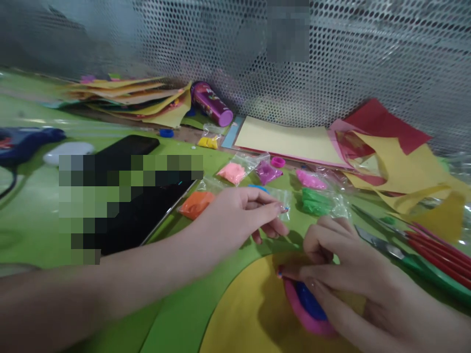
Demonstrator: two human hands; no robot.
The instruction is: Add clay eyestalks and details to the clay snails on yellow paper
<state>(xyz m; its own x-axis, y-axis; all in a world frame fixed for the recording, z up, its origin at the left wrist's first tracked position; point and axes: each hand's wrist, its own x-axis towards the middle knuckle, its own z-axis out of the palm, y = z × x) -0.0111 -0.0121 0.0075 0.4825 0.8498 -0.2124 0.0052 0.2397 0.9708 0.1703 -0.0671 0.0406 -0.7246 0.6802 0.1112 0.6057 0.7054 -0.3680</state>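
We see a pink-rimmed blue piece (305,309) on a yellow disc (239,314), the piece partly hidden beneath our right hand (353,274), the disc cut off below. That hand's forefinger and thumb reach over the rim, narrowly apart; whether they grip it, we cannot tell. Our left hand (245,211) hovers nearby, fingers curled towards the thumb, any hold unclear. Beyond, we count at least six small coloured bags (233,171) and one purple tube (213,104), its print unreadable.

Legible text: none | purple canister (212,104), between 11 and 12 o'clock: pale print, too blurred to read | blue corded tool (31,144), 9 o'clock: reddish marking, unreadable
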